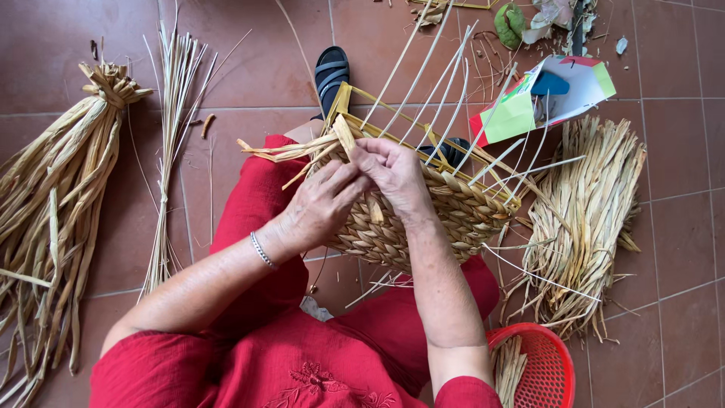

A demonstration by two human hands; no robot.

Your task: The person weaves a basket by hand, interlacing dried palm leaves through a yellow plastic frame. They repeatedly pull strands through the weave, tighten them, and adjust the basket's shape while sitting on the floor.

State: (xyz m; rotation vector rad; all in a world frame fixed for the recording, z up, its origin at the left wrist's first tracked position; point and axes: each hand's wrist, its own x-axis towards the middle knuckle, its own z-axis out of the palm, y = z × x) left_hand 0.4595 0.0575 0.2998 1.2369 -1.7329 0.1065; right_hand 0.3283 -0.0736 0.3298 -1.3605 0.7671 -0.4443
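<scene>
Seated over red-clad knees, with a half-woven basket (423, 215) resting in the lap, its open mouth turned toward 12 o'clock and its pale upright stakes (442, 98) fanning away toward 1 o'clock. Both hands met at the basket's near rim. Left hand (321, 205) coming in from 8 o'clock, fingers clenched around a flat dried fibre strand (298, 149) whose loose ends trail off toward 9 o'clock; a thin bracelet (261, 249) at that wrist. Right hand (396, 175) reaching up from 5 o'clock, fingers (361, 157) pinched on the same strand just where it enters the weave, right beside the first yellow frame bar (341, 102).

Key relation: strand's long axis running roughly 9-to-3, across the stakes, which run 7-to-1. Working point directly under the right fingertips, touching the rim; left hand just behind it at 8 o'clock, holding the free length taut. Right hand nearer the stakes, left hand nearer the loose tail.

Around the lap: a tied bundle of dried leaves (57, 219) at 9 o'clock on the floor, a thin sheaf of stalks (168, 143) beside it, another heap of fibre (585, 227) at 3 o'clock, a red plastic basket (540, 366) at 5 o'clock, a dark sandal (331, 72) at 12 o'clock, a coloured paper box (551, 94) at 1 o'clock.
</scene>
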